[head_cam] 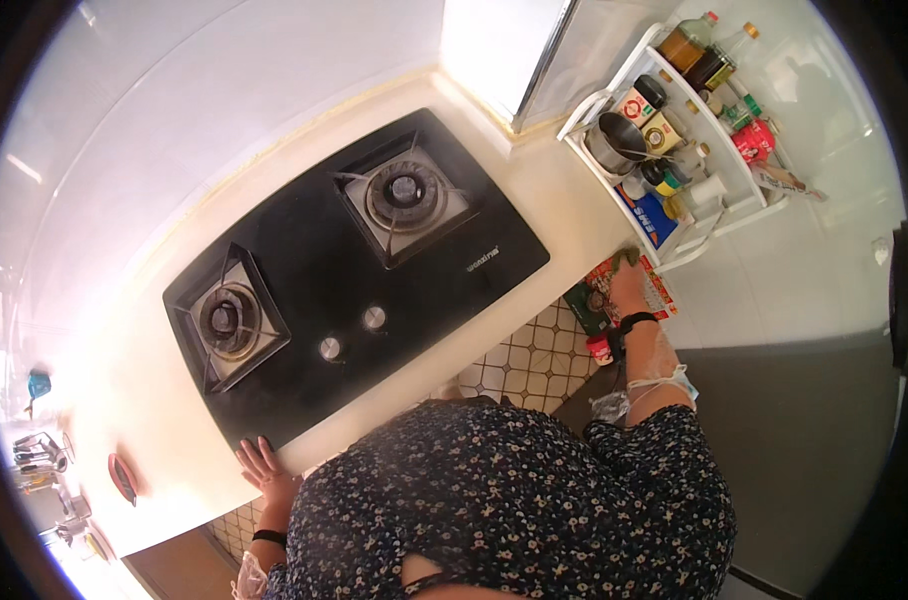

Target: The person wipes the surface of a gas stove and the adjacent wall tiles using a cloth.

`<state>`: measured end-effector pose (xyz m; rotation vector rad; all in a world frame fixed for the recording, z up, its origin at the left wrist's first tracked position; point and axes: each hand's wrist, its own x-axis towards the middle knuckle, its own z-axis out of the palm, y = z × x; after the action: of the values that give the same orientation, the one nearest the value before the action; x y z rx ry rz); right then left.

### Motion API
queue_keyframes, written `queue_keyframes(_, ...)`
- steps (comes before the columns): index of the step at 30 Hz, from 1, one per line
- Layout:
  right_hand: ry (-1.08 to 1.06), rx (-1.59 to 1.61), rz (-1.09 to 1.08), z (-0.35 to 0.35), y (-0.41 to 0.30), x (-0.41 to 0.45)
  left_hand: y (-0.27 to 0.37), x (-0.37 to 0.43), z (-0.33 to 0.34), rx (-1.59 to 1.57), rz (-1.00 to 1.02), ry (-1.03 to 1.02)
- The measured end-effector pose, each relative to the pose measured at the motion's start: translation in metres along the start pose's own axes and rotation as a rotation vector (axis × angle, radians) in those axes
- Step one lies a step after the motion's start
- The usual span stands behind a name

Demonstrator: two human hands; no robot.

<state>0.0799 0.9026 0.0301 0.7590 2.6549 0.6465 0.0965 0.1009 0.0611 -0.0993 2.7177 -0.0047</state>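
My left hand lies with its fingers apart on the edge of the pale countertop, touching the near left corner of a black two-burner gas hob. My right hand reaches to the counter's right end, beside a white rack, with a greenish scouring pad or cloth at its fingertips. Beneath that hand is a red patterned item. The hob has two round metal knobs and pan supports over both burners. A black band circles each wrist.
The white two-tier rack holds bottles, a steel pot, jars and packets. A pink-rimmed oval object and utensils are at left. Patterned floor tiles show below the counter, near a dark green box and red tub.
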Motion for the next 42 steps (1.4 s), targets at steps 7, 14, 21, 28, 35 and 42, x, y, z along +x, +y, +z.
queue_keyframes(7,0.618,0.676,0.094,-0.154,-0.047,-0.029,0.010,-0.012,-0.011,-0.031,-0.079,-0.006)
queue_keyframes(14,0.344,0.957,-0.388,-0.161,-0.177,0.027,0.002,-0.017,0.002,0.018,-0.055,0.099)
queue_keyframes(21,0.232,0.623,-0.201,-0.162,-0.173,0.113,0.009,-0.019,-0.014,0.004,-0.100,-0.029)
queue_keyframes(28,0.124,0.569,-0.098,-0.171,-0.141,0.165,-0.008,-0.025,0.007,0.123,-0.022,0.126)
queue_keyframes(35,0.124,0.538,-0.016,-0.155,-0.114,0.153,-0.002,-0.023,-0.005,0.108,-0.030,0.068)
queue_keyframes(42,0.064,0.556,0.041,-0.137,-0.063,0.083,-0.032,-0.012,0.047,0.270,-0.013,0.333)
